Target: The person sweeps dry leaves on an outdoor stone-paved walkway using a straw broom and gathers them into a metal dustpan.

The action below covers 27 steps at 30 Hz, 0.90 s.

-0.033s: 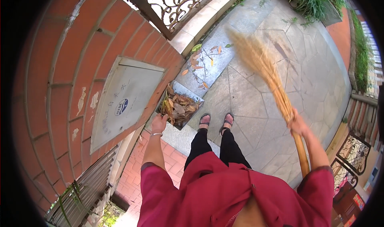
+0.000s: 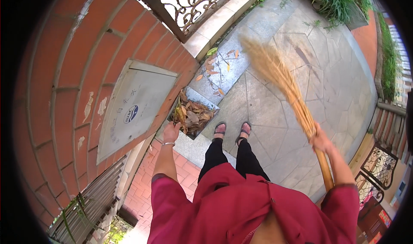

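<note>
My right hand [image 2: 321,140] is wrapped round the handle of a straw broom [image 2: 287,85]. The broom slants up and to the left over the paving, and its bristle tips are blurred. On the left, the fingers of my left hand [image 2: 171,133] are closed at the near corner of a metal dustpan [image 2: 201,98]; a bracelet circles that wrist. Brown and yellow dry leaves [image 2: 193,117] fill the dustpan. Beyond it, a few loose leaves [image 2: 211,67] lie scattered on the pale stone strip, well left of the bristles.
A red brick wall [image 2: 77,63] with a grey metal panel [image 2: 133,110] rises close on my left. Ahead stands an ornate iron fence [image 2: 189,5] on a tiled ledge. Grassy plants [image 2: 331,3] hang over the far right corner. My sandalled feet stand on stone paving [image 2: 275,123].
The broom's bristle end has shifted slightly to the left, with my right hand still on the handle. My left hand and the dustpan have stayed in place.
</note>
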Motion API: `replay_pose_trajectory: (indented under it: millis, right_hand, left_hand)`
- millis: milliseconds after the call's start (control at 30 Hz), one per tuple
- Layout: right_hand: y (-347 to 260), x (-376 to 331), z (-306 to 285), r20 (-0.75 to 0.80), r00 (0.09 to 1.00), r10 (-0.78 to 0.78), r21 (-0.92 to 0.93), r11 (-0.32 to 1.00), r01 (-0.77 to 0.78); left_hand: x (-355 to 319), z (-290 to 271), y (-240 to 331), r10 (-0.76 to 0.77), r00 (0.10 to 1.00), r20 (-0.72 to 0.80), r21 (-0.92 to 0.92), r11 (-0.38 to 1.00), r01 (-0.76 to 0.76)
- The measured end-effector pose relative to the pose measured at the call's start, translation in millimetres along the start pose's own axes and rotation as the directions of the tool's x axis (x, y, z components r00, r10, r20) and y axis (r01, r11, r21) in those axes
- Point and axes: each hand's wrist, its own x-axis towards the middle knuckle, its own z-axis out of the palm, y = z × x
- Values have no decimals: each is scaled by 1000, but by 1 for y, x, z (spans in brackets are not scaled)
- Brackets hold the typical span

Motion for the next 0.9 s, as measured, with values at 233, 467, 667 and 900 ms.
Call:
replay_pose_trajectory:
  millis: [233, 467, 667, 900]
  right_hand:
    - [-2, -122, 18, 17, 1000, 25, 114, 993, -27]
    - [-46, -21, 26, -35, 984, -173, 30, 984, 174]
    - [39, 24, 45, 183, 957, -225, -560, 776, 290]
    - [22, -135, 51, 310, 946, -95, -440, 868, 231]
  left_hand:
    - [-4, -4, 6, 9, 999, -53, 31, 999, -7]
    - [3, -4, -1, 84, 996, 5, 34, 996, -84]
    - [4, -6, 1, 43, 999, 30, 27, 999, -44]
    - [6, 1, -6, 30, 1000, 6, 26, 999, -30]
